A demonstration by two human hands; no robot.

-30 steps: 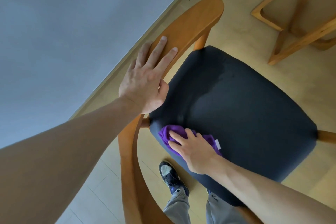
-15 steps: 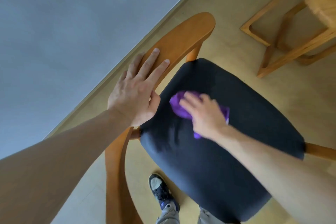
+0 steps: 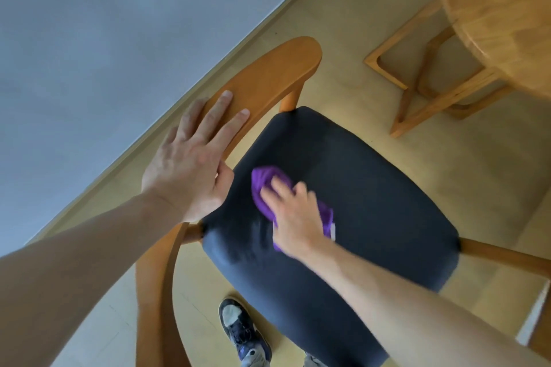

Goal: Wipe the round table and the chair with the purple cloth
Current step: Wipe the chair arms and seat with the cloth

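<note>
The chair's dark seat cushion fills the middle of the view, ringed by its curved orange wooden backrest. My left hand lies flat on that backrest, fingers straight. My right hand presses the crumpled purple cloth onto the left part of the cushion, fingers spread over it; the hand is motion-blurred. The cloth sticks out beyond my fingertips and at the right side of the hand. The round wooden table shows its edge at the top right.
A grey wall runs diagonally close behind the chair. The table's wooden base frame stands on the pale floor right of the chair. My shoe is on the floor under the seat's near edge.
My right hand swept the cloth from the seat's near-left corner up toward the backrest side, then back a little. My left hand stayed on the backrest.
</note>
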